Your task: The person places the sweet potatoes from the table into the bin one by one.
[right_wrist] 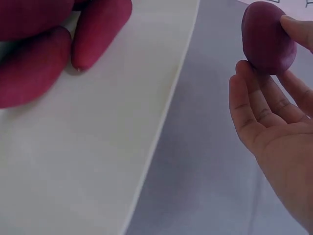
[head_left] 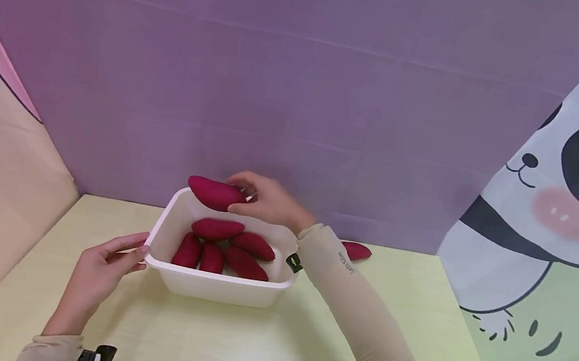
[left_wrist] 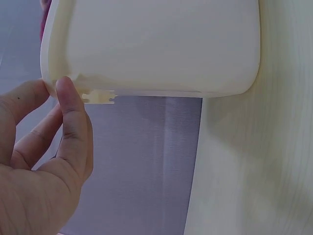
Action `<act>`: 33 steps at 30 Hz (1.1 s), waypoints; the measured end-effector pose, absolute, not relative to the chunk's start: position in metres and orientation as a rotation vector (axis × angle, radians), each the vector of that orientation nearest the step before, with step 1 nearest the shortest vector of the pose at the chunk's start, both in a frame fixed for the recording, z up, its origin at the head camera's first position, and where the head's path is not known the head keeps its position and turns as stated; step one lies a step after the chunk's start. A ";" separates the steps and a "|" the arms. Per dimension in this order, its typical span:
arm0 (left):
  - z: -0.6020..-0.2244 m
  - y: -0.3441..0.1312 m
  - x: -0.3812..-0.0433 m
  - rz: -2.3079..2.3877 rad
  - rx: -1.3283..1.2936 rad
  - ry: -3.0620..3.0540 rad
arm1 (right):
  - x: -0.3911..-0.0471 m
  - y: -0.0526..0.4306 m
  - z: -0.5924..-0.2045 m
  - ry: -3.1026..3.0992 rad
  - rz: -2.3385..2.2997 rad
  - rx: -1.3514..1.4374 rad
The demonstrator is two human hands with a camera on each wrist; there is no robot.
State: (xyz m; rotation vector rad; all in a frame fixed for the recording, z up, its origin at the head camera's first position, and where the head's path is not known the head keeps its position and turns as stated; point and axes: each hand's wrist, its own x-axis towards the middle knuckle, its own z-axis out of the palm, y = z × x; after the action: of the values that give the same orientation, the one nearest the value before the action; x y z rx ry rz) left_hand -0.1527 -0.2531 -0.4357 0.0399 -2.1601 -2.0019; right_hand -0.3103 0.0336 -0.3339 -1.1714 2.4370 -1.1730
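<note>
A white plastic tub [head_left: 220, 288] stands on the table with several red-purple sweet potatoes [head_left: 216, 230] lying in it. My left hand [head_left: 100, 269] pinches the tub's rim at its left front corner, thumb and fingers on either side in the left wrist view. Above the tub's far rim, my right hand [head_left: 271, 202] holds one sweet potato [head_left: 215, 194] by its right end. In the right wrist view this held sweet potato [right_wrist: 268, 38] is seen end-on between thumb and fingers, apart from the tub wall [right_wrist: 98, 147].
Another sweet potato [head_left: 357, 251] lies on the pale wooden table [head_left: 387, 308] to the right, partly hidden by the right sleeve. A purple cloth wall [head_left: 289, 86] rises at the table's back edge. Printed cloths stand at both sides, one with a panda [head_left: 574, 193].
</note>
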 end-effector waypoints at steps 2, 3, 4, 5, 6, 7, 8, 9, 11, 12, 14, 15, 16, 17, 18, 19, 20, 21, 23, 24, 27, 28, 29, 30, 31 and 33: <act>-0.436 -0.253 -0.152 -2.007 0.043 -2.161 | -0.310 0.030 -0.337 2.445 -1.151 -1.152; -0.436 -0.253 -0.152 -2.003 0.045 -2.165 | -0.310 0.028 -0.339 2.450 -1.134 -1.141; -0.436 -0.253 -0.152 -2.000 0.048 -2.168 | -0.310 0.026 -0.340 2.459 -1.116 -1.133; -0.436 -0.253 -0.152 -1.996 0.050 -2.172 | -0.310 0.025 -0.342 2.462 -1.102 -1.123; -0.436 -0.253 -0.152 -1.993 0.053 -2.175 | -0.310 0.023 -0.344 2.466 -1.089 -1.114; -0.436 -0.254 -0.152 -1.993 0.053 -2.175 | -0.310 0.021 -0.345 2.466 -1.081 -1.111; -0.436 -0.254 -0.153 -1.986 0.054 -2.180 | -0.310 0.019 -0.347 2.466 -1.073 -1.109; -0.436 -0.254 -0.153 -1.977 0.054 -2.187 | -0.311 0.017 -0.348 2.464 -1.061 -1.106; -0.436 -0.253 -0.152 -1.971 0.058 -2.194 | -0.311 0.015 -0.352 2.448 -1.048 -1.110; -0.436 -0.253 -0.152 -1.968 0.062 -2.198 | -0.311 0.013 -0.355 2.439 -1.040 -1.109; -0.435 -0.252 -0.152 -1.964 0.064 -2.204 | -0.311 0.012 -0.362 2.425 -1.013 -1.105; -0.435 -0.252 -0.152 -1.965 0.064 -2.206 | -0.311 0.012 -0.366 2.421 -0.992 -1.106; -0.435 -0.251 -0.152 -1.969 0.063 -2.204 | -0.310 0.012 -0.371 2.416 -0.973 -1.115; -0.435 -0.251 -0.152 -1.970 0.061 -2.205 | -0.310 0.012 -0.374 2.408 -0.958 -1.121; -0.435 -0.250 -0.152 -1.974 0.059 -2.203 | -0.309 0.011 -0.377 2.405 -0.937 -1.132; -0.434 -0.250 -0.152 -1.975 0.054 -2.201 | -0.309 0.011 -0.380 2.398 -0.916 -1.149; -0.434 -0.250 -0.152 -1.980 0.050 -2.196 | -0.308 0.010 -0.382 2.391 -0.898 -1.163; -0.434 -0.249 -0.152 -1.979 0.046 -2.196 | -0.308 0.009 -0.383 2.384 -0.883 -1.177; -0.434 -0.248 -0.152 -1.990 0.039 -2.186 | -0.307 0.009 -0.385 2.371 -0.868 -1.183; -0.434 -0.248 -0.152 -1.997 0.038 -2.181 | -0.307 0.008 -0.386 2.368 -0.862 -1.180; -0.433 -0.247 -0.153 -2.007 0.039 -2.180 | -0.307 0.008 -0.387 2.363 -0.867 -1.159; -0.433 -0.247 -0.154 -2.005 0.041 -2.184 | -0.307 0.009 -0.386 2.362 -0.876 -1.147; -0.433 -0.247 -0.154 -1.998 0.042 -2.192 | -0.307 0.010 -0.384 2.365 -0.887 -1.137; -0.432 -0.247 -0.154 -1.990 0.046 -2.200 | -0.307 0.010 -0.380 2.373 -0.892 -1.139; -0.432 -0.247 -0.154 -1.982 0.047 -2.207 | -0.307 0.012 -0.376 2.385 -0.892 -1.143; -0.432 -0.248 -0.155 -1.973 0.050 -2.213 | -0.307 0.014 -0.366 2.414 -0.884 -1.168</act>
State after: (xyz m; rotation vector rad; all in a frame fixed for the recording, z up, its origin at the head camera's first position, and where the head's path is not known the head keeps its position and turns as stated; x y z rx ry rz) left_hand -0.1546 -0.2482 -0.4324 0.0499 -2.2133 -1.9732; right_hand -0.3065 0.0139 -0.3662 -1.1675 2.4143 -0.8842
